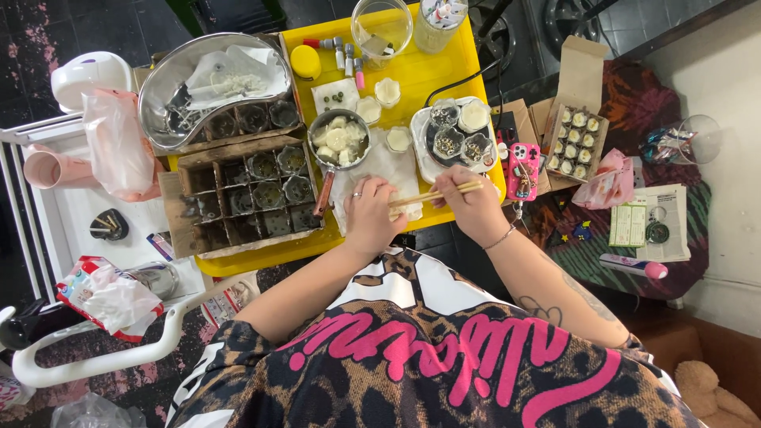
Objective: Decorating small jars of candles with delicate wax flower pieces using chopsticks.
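My right hand (474, 204) grips a pair of wooden chopsticks (432, 192) that lie across toward my left hand (372, 212). My left hand rests on a white cloth (394, 164) on the yellow tray (420, 75), its fingers touching the chopstick tips. Just beyond it stands a small metal pot (339, 138) of white round pieces, with a wooden handle. Right of the pot a white tray (456, 139) holds several small cups.
A cardboard divider box (247, 194) of small filled cups sits at left, a metal kidney basin (208, 83) behind it. A pink phone (523, 170) and an open box of cups (575, 139) lie at right. A clear bowl (382, 28) stands at the back.
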